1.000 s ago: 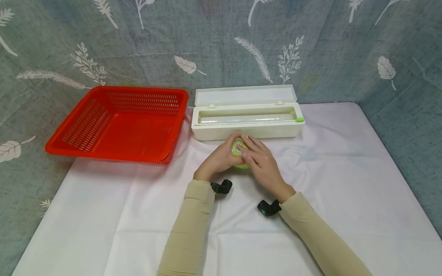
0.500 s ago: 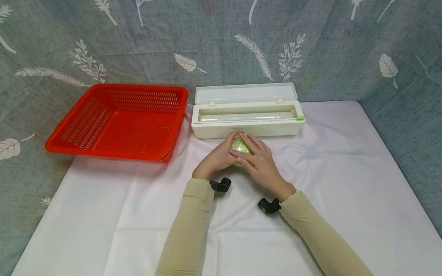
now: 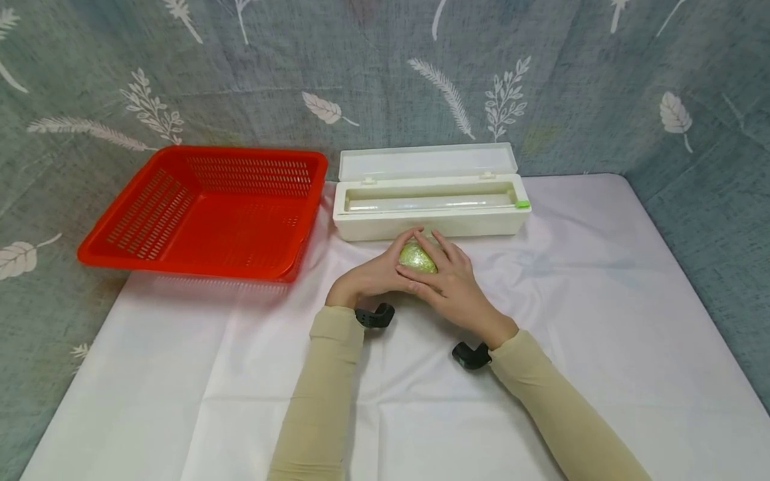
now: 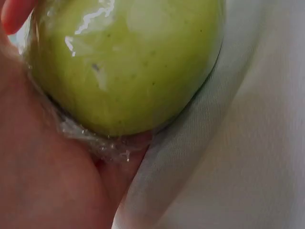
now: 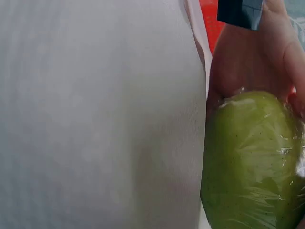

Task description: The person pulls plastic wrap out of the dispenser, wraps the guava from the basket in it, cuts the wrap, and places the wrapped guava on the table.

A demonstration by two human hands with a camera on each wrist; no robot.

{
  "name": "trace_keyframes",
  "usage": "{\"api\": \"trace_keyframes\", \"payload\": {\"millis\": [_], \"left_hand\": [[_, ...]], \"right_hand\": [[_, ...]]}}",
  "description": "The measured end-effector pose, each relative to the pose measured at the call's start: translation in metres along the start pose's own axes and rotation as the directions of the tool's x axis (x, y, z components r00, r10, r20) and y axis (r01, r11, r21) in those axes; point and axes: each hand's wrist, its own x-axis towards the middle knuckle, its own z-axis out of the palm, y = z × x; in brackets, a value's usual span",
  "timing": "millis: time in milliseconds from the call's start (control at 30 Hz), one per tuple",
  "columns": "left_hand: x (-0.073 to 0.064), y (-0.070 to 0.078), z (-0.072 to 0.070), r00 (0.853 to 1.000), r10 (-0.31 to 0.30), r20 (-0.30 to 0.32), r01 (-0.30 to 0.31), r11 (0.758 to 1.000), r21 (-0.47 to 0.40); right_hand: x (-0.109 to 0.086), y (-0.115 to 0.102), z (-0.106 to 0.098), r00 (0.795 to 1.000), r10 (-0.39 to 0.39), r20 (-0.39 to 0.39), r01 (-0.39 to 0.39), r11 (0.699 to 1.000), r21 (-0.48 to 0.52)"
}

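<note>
A green fruit (image 3: 418, 258) with fine dark specks is wrapped in clear cling film, between the two hands at mid table. The left hand (image 3: 380, 272) grips it from the left, with the palm and crumpled film showing in the left wrist view beneath the fruit (image 4: 133, 67). From the right, the right hand (image 3: 458, 286) holds it, fingers spread over the top and thumb reaching toward the left hand. In the right wrist view the fruit (image 5: 255, 157) looks long and rounded, with wrinkled film over its side. Its underside is hidden in the head view.
Just behind the hands stands a white cling film dispenser (image 3: 430, 226), lid raised, a film roll inside and a green slider (image 3: 522, 204) at its right end. A red plastic basket (image 3: 240, 234) sits at the back left. White cloth (image 3: 601, 300) covers the table.
The left hand has shifted slightly leftward at the wrist. Right-hand fingers have moved across the fruit and spread, so more of its wrapped top shows. Basket and dispenser have stayed put.
</note>
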Motion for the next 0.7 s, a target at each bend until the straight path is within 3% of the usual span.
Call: {"api": "trace_keyframes", "payload": {"millis": [200,433,567,700], "left_hand": [[-0.004,0.002,0.0,0.998,-0.055,0.004,0.055,0.998,-0.019],[-0.003,0.002,0.002,0.99,-0.115,-0.083,0.117,0.993,0.016],[-0.001,0.001,0.004,0.987,-0.109,-0.114,0.112,0.994,0.012],[0.004,-0.003,0.004,0.984,-0.11,-0.137,0.115,0.993,0.027]], "right_hand": [[-0.001,0.0,-0.003,0.998,0.028,0.051,-0.029,1.0,0.011],[-0.003,0.0,-0.001,0.992,-0.09,0.083,0.098,0.99,-0.101],[-0.003,0.004,-0.006,0.994,-0.068,0.088,0.062,0.995,0.072],[-0.003,0.009,-0.016,0.998,0.038,0.058,-0.053,0.954,0.296]]}}
